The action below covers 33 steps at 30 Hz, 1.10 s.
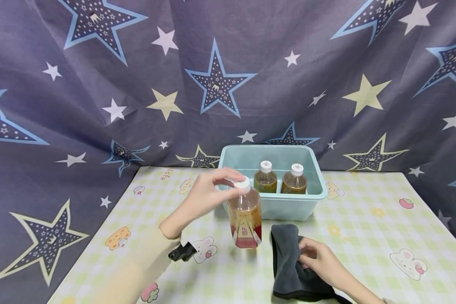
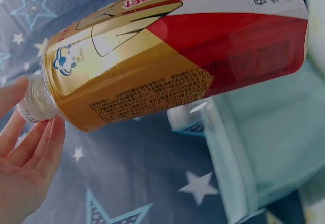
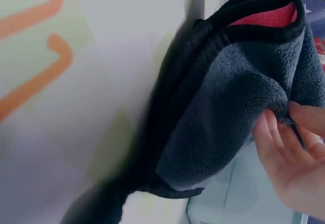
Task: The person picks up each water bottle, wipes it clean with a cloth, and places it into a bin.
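Observation:
My left hand [image 1: 216, 185] grips a drink bottle [image 1: 246, 217] by its white cap, holding it upright in front of the bin. In the left wrist view the bottle's label [image 2: 152, 56] is gold and red with printed writing. Low on the right, my right hand [image 1: 319, 259] pinches a fold of a dark grey fleece cloth [image 1: 289, 257] with black edging, bunched up at the table. The right wrist view shows a red inner side [image 3: 269, 17] within the cloth's folded opening.
Behind the held bottle stands a light blue plastic bin [image 1: 289, 207]. Inside it are two white-capped bottles, one left [image 1: 265, 179] and one right [image 1: 294, 181]. A green checked cloth with cartoon prints [image 1: 365, 228] covers the table; a starry curtain [image 1: 308, 33] hangs behind.

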Motion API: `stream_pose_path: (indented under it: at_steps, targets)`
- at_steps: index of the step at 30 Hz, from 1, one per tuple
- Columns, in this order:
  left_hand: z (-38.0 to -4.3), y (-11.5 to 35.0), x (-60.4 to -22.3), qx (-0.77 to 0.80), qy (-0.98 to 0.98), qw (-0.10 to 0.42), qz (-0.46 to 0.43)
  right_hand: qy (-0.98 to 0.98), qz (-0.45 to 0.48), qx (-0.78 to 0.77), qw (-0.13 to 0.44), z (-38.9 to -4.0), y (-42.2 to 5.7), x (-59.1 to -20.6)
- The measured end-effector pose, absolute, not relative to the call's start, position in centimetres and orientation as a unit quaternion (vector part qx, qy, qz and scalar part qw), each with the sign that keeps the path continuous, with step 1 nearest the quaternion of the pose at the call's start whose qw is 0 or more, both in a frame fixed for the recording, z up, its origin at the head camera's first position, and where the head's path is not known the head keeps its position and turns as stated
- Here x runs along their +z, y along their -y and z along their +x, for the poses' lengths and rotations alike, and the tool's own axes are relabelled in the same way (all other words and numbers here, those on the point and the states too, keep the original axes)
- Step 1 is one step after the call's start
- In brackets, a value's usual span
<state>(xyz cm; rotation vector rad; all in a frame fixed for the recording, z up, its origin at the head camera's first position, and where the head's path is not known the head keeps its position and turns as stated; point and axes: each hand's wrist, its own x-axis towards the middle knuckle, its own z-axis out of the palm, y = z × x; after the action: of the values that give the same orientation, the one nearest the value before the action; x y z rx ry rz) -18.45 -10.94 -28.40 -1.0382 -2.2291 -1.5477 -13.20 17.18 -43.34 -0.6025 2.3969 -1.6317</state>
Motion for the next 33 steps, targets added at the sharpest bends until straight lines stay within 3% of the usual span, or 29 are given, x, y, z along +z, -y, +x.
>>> stream_pose_path:
  at_steps: [18,33]
  targets:
    - [-22.8,12.0,-19.1,-0.514,0.792,0.111,-0.311,-0.808,-0.205,-0.547,0.078,-12.8,-18.0,-43.1]
    - [-27.8,11.2,-21.4,-0.502,0.804,0.131,-0.292,-0.811,-0.197,-0.545,0.082,-12.8,-18.3,-42.8]
